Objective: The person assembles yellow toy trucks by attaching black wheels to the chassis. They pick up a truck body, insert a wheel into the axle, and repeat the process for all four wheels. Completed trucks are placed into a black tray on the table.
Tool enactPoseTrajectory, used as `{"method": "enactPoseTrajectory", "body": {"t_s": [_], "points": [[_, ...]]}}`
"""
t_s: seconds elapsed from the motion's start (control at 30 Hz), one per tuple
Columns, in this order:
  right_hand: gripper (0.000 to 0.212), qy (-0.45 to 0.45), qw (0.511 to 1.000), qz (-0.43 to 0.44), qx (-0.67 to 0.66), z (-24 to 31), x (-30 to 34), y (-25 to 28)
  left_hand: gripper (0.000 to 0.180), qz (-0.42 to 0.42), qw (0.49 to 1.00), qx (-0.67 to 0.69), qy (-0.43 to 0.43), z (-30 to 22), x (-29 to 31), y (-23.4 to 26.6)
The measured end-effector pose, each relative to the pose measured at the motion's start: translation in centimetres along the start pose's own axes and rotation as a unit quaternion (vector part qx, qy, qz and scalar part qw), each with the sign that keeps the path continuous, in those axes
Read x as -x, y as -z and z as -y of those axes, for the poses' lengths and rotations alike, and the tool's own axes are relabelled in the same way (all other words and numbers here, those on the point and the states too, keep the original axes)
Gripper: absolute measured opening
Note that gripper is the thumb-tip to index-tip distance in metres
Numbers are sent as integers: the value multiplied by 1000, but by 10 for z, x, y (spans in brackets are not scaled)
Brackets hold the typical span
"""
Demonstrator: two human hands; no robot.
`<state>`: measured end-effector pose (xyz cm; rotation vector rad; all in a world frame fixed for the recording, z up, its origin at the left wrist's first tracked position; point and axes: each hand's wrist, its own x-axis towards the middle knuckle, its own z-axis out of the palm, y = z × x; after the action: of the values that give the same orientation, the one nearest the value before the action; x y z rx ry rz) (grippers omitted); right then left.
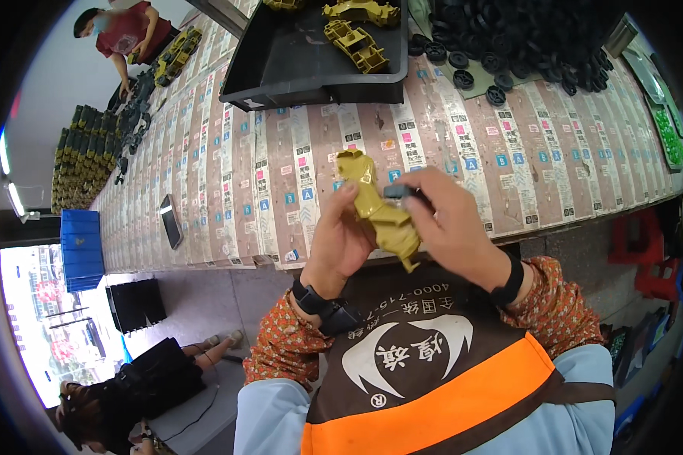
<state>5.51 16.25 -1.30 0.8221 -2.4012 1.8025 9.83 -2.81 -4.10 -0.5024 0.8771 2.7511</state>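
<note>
Just past the table's near edge, in front of my apron, my left hand [340, 241] is closed around an olive-yellow plastic toy vehicle body [368, 199]. The body is tilted, with its far end pointing up and left. My right hand [459, 227] pinches a small black wheel [397, 191] against the right side of the body. Its fingers partly cover the wheel, so I cannot tell whether it is fitted on. A black plastic bin [311, 97] with several similar toy bodies [355, 47] stands beyond my hands. Right of it lies a large heap of black wheels [524, 38].
A phone [171, 221] lies on the paper-covered table [235, 174] to the left. Stacked toy parts [83, 159] and a blue crate [82, 250] are farther left. A person [136, 34] works at the far end; another [136, 387] is at lower left. Red crates [645, 250] stand at right.
</note>
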Motion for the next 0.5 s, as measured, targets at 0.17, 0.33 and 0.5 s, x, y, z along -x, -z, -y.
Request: {"method": "enactPoseTrajectory", "body": {"t_s": [0.17, 0.33, 0.5], "points": [[24, 68, 994, 87, 6, 19, 9, -1, 52, 58, 997, 4, 48, -3, 1, 1], [22, 21, 995, 94, -40, 13, 11, 4, 59, 15, 995, -94, -18, 0, 11, -14], [17, -148, 970, 37, -188, 5, 7, 12, 56, 23, 996, -74, 32, -5, 12, -4]]}}
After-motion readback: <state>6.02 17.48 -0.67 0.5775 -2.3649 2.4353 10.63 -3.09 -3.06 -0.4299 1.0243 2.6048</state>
